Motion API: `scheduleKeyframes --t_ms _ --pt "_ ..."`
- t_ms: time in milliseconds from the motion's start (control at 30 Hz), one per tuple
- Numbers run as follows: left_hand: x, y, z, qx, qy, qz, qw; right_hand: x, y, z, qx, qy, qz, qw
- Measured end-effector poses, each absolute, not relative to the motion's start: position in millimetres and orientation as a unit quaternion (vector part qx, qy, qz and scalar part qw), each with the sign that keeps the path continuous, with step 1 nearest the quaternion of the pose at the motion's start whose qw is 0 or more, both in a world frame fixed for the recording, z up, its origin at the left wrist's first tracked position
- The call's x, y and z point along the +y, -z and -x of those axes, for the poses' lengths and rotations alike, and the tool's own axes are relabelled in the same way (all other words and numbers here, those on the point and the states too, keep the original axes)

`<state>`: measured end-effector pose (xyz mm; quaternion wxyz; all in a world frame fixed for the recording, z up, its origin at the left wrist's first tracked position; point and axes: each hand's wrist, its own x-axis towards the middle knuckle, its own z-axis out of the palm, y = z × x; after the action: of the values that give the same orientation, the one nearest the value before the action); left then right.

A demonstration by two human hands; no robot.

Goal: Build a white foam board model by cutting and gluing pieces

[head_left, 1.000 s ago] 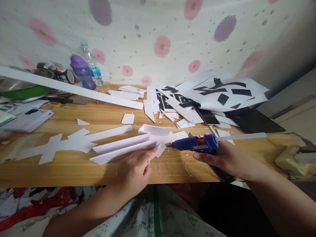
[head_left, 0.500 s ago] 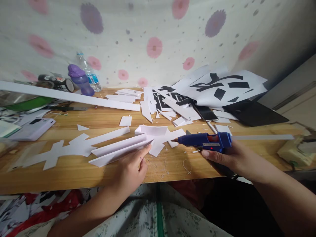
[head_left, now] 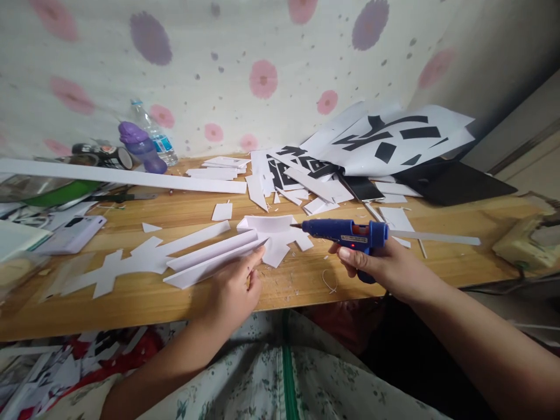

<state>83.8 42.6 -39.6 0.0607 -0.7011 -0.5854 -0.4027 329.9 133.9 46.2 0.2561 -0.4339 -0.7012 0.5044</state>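
My right hand (head_left: 380, 267) is closed round a blue glue gun (head_left: 345, 231) with a clear glue stick trailing to the right. Its nozzle points left, just above a white cut-out piece (head_left: 276, 231) on the wooden table (head_left: 306, 280). My left hand (head_left: 236, 286) is curled, its fingertips pressing on the near end of a folded white foam-board strip (head_left: 210, 259). A larger jagged white cut-out (head_left: 126, 265) lies to the left of that strip.
A long white strip (head_left: 118, 175) crosses the back left. Black-and-white printed sheets (head_left: 385, 143) and scraps pile up at the back right beside a dark tablet (head_left: 455, 186). A purple bottle (head_left: 140, 146), a water bottle, a phone (head_left: 72, 233) and a green-rimmed bowl stand at left.
My right hand has lifted the glue gun and carried it up and left, so its nozzle now hangs over the white cut-out. My left hand has stayed on the folded strip.
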Motion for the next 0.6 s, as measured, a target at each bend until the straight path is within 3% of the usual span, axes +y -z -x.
scheduleKeyframes --t_ms 600 --pt "45.0 33.9 -85.1 -0.602 0.356 0.71 0.087 135.4 -51.7 -348.4 -0.665 -0.501 0.389 0.394"
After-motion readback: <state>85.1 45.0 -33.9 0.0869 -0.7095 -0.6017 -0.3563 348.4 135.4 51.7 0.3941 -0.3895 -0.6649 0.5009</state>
